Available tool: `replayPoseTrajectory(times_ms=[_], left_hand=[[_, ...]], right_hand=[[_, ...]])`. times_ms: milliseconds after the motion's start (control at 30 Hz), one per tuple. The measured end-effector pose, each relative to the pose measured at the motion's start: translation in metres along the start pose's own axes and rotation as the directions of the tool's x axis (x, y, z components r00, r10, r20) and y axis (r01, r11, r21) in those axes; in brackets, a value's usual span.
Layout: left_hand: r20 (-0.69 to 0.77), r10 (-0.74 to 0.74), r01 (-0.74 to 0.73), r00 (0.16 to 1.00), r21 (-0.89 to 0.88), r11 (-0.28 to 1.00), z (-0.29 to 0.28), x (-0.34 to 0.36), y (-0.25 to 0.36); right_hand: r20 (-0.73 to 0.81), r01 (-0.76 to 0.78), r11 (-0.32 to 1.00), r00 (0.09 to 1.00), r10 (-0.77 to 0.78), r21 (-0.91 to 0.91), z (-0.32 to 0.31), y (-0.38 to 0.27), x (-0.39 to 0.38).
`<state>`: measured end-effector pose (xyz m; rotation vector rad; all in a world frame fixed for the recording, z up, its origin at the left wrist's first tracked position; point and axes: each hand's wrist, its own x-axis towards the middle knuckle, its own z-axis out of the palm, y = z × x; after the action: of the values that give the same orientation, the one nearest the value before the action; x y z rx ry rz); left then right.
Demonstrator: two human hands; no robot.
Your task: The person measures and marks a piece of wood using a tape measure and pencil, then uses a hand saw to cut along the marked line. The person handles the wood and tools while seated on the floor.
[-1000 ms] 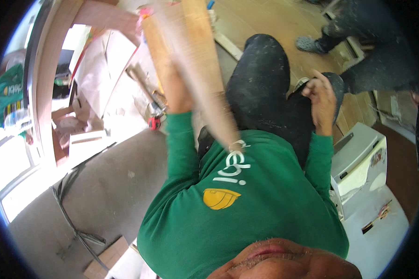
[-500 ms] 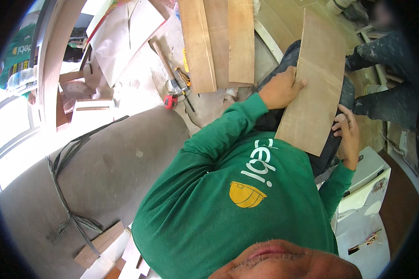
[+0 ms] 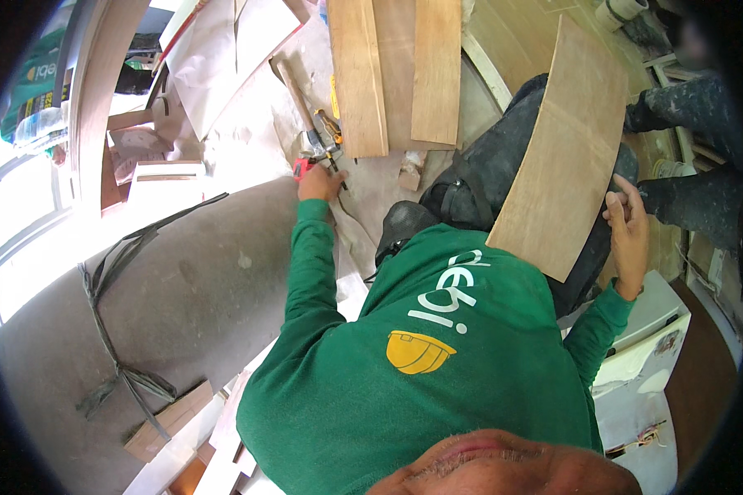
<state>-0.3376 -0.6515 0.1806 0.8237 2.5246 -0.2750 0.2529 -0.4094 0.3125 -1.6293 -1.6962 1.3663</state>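
A thin plywood board (image 3: 563,157) lies across my lap, its near end against my green sweater. My left hand (image 3: 319,181) reaches down to the floor on the left, its fingers closed over a red tape measure (image 3: 301,168), which they partly hide. Beside that hand lie a hammer (image 3: 295,95) with a wooden handle and a yellow-and-black handled tool (image 3: 330,128). My right hand (image 3: 627,235) is raised just off the board's right edge, holding nothing, with its index finger stretched and the others loosely bent.
Several wooden planks (image 3: 436,78) lie ahead on the floor. A large grey-brown roll (image 3: 190,289) tied with dark strips is at my left. A person's dusty trouser legs (image 3: 689,115) stand close at the right. A pale cabinet-like piece (image 3: 640,396) sits at lower right.
My left hand has let go of the board's left edge and moved left and down onto the tape measure. My right hand has come away from the board's right edge; the board stays on my lap.
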Motion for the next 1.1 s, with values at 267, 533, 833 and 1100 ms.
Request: replayPoseTrajectory(times_ms=[267,533,833,1100], left_hand=[[0.005,0.088,-0.075,0.996,-0.476,0.876,-0.056,-0.027,0.020],[-0.114,0.692,-0.259,0.713,-0.960,0.108,-0.107,-0.162,0.189],[-0.198,0.333,-0.382,0.922,-0.604,0.699,-0.080,-0.049,0.051],[0.012,0.212,-0.211,0.977,-0.029,0.977,-0.027,0.029,-0.038]], right_hand=[[0.121,0.188,0.982,0.974,-0.191,0.037,0.052,-0.081,0.000],[0.430,0.597,0.801,0.712,-0.556,0.047,0.155,-0.136,-0.010],[0.371,0.329,0.908,0.834,-0.408,0.258,0.117,-0.111,-0.034],[-0.116,-0.026,0.984,0.992,0.046,0.174,0.006,-0.001,-0.055]])
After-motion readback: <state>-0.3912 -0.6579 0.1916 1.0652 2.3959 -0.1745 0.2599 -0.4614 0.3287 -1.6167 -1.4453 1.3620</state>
